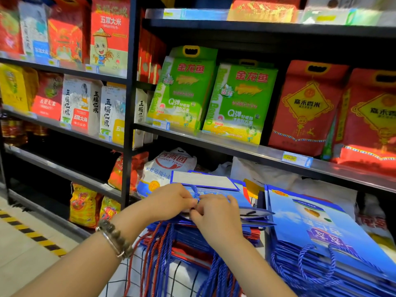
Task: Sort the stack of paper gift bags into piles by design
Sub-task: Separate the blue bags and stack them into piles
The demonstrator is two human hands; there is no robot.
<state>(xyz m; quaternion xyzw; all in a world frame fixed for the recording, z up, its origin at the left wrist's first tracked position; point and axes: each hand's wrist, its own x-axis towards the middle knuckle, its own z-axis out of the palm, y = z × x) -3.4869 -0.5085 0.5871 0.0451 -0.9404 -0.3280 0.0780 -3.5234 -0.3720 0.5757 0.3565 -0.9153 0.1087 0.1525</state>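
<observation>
Head view: a stack of flat gift bags (214,230) is seen low in the centre of the frame, with blue and red edges layered one over another and blue and red cord handles (162,254) hanging off its near side toward the bottom edge. The top bag (216,185) of this stack is blue, and its grey-white base panel is turned up at the far end. Both hands are laid on this top bag. The left hand (171,200) is brought in from the lower left, with a bead bracelet (115,239) worn at the wrist; the right hand (216,215) is brought in from the bottom centre. The fingertips of both hands are drawn narrowly together where the hands meet, and a blue cord handle (195,192) appears to be pinched there, though which hand grips it cannot be told. A second pile of blue bags (321,228) with a sky design is laid just to the right, in the lower right of the frame. A checked cloth (137,273) is seen under the stack. Behind, dark shelves (214,138) are filled with green rice packs (237,103) at centre and red packs (304,108) at right.
</observation>
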